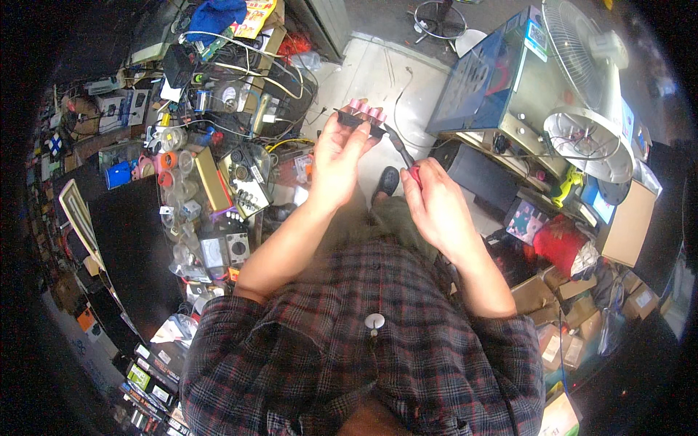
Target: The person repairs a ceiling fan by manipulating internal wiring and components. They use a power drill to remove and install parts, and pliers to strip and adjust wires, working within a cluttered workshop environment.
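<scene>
With the left hand point(338, 161), pinches a black strip point(349, 118) between thumb and fingers, out in front of the body, with pink cylinders point(373, 112) standing in a row along its far side. With the right hand point(441, 207), grips a tool point(399, 144) by its red handle, angling the dark shaft up and leftward to the right end of the strip. Cannot tell contact from a narrow gap there. Holds both above a pale floor point(367, 65), with a dark shoe point(389, 182) showing between the forearms. Wears a dark plaid shirt point(342, 327) with short sleeves. Has at the left a tangle of cables point(254, 70) beneath a blue cloth point(218, 14) and, nearer, clear tubs point(187, 190) beside a tan block point(211, 179). Has at the right a cabinet point(472, 87) with a glossy dark front, a white fan point(571, 36) close by, and, nearer, a red bag point(560, 242) and cartons point(534, 298) piled low. Faces a round stool base point(440, 27) farther off.
</scene>
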### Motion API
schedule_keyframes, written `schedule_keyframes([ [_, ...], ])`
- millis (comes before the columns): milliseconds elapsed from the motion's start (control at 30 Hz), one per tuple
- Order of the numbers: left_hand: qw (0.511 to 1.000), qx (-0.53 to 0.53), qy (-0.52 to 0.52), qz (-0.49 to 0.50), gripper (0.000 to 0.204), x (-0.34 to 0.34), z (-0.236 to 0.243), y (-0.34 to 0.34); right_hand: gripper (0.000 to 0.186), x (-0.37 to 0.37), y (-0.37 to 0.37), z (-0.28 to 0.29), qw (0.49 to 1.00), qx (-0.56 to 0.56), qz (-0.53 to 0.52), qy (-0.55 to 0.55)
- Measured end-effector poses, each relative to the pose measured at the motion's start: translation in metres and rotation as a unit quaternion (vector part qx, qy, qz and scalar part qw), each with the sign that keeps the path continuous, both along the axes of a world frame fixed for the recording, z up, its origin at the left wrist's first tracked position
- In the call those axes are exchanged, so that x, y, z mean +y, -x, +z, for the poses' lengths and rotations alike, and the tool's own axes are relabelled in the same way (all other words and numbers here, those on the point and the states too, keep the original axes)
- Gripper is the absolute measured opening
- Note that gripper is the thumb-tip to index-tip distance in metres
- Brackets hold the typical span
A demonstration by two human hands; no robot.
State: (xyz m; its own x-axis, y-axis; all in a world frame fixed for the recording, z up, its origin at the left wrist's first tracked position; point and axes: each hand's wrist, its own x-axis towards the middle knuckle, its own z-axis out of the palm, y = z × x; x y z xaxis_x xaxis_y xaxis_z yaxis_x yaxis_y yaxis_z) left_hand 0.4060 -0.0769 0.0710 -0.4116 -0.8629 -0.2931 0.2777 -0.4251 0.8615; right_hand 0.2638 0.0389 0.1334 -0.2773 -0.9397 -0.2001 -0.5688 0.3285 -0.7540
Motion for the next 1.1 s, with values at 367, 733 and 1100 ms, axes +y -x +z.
schedule_keyframes([
  [367, 0.971, -0.182, 0.139, -0.062, 0.025, 0.009, 0.004, -0.009, 0.033, -0.003, 0.006, -0.005, 0.992, -0.09, 0.026, -0.079],
  [733, 0.953, -0.228, 0.182, -0.077, 0.034, 0.013, 0.008, -0.011, 0.034, -0.003, 0.005, -0.007, 0.987, -0.127, 0.019, -0.093],
  [1100, 0.958, -0.192, 0.203, -0.069, 0.044, 0.016, 0.006, -0.011, 0.033, -0.001, 0.005, -0.012, 0.99, -0.127, 0.031, -0.056],
])
